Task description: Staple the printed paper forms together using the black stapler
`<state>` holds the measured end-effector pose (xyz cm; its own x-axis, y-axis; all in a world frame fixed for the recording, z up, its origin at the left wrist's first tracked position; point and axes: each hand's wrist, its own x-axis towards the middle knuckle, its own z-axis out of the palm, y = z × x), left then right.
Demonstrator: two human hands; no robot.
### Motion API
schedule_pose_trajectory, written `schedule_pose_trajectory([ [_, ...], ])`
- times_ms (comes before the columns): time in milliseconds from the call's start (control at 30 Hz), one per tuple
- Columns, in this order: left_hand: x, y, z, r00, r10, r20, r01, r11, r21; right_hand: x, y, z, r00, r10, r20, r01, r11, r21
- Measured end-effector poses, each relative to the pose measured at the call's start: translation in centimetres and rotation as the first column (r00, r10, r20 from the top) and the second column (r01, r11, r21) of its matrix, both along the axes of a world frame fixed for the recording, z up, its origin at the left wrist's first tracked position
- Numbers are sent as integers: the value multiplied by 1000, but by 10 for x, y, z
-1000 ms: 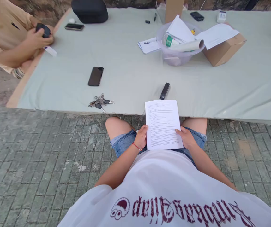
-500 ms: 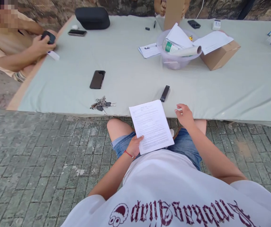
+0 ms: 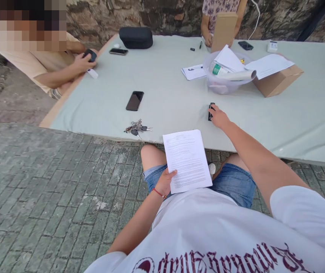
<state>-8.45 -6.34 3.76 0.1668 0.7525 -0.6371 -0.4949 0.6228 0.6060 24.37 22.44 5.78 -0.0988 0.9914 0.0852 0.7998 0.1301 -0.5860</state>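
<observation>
My left hand (image 3: 165,181) grips the lower left edge of a stack of printed paper sheets (image 3: 189,161), thumb on top, held over my lap. The sheets' top edge is by the table's near edge. Out over the table, my right hand (image 3: 219,116) has its fingers around a small black stapler (image 3: 210,112), which rests on the cloth. Part of the stapler is hidden under the fingers. To the left lie a bunch of keys (image 3: 138,128) and a black phone (image 3: 135,101).
A clear plastic basin (image 3: 222,88) with papers and a paper roll stands beyond my right hand, beside a cardboard box (image 3: 278,81). At the back is a black case (image 3: 136,38). One person (image 3: 57,70) sits at the left, another (image 3: 208,22) across the table.
My right hand has reached forward from the table's near edge and closed on the stapler. My left hand still holds the sheets. The camera view has shifted.
</observation>
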Motion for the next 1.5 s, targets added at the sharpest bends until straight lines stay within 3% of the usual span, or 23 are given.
schedule_pose_trajectory([
  [100,5,3,-1,999,-10,39,10,1000,-3,2,-25,20,986,-162,-23,162,986,-26],
  [167,9,4,-3,997,-10,73,12,1000,-20,1,-68,24,957,-236,-169,230,972,-58],
  [200,11,5,-4,996,-12,90,14,1000,-27,2,-95,23,924,-276,-266,241,957,-160],
  [267,16,6,-7,993,-22,120,27,999,-38,3,-155,15,823,-382,-420,230,901,-369],
  [367,27,11,-11,991,-41,127,49,997,-59,2,-236,-5,669,-529,-521,253,822,-510],
  [433,38,17,-13,994,-40,102,47,997,-66,-2,-271,-16,554,-588,-590,180,776,-604],
  [500,52,25,-15,996,-39,83,42,998,-40,-7,-288,-24,439,-627,-644,104,747,-657],
  [567,66,33,-14,995,-51,89,50,999,15,-8,-290,-28,368,-653,-661,97,735,-672],
  [633,75,38,-11,992,-59,114,51,996,73,-6,-285,-30,346,-671,-656,125,726,-676],
  [800,75,41,-11,991,-43,126,34,997,69,9,-274,-36,340,-651,-679,117,746,-656],
  [867,71,39,-15,994,-52,91,47,997,56,16,-276,-40,387,-633,-670,116,755,-645],
  [1000,66,37,-23,999,-42,6,42,998,42,38,-283,-44,528,-643,-555,322,756,-570],
  [1133,65,40,-26,998,-57,-27,58,997,42,65,-290,-29,459,-703,-544,501,710,-494],
  [1333,60,39,-26,999,-48,-18,49,999,8,64,-291,-1,502,-610,-613,352,792,-499],
  [1500,56,30,-28,999,-6,-40,7,1000,13,35,-278,-6,672,-517,-531,241,830,-503],
])
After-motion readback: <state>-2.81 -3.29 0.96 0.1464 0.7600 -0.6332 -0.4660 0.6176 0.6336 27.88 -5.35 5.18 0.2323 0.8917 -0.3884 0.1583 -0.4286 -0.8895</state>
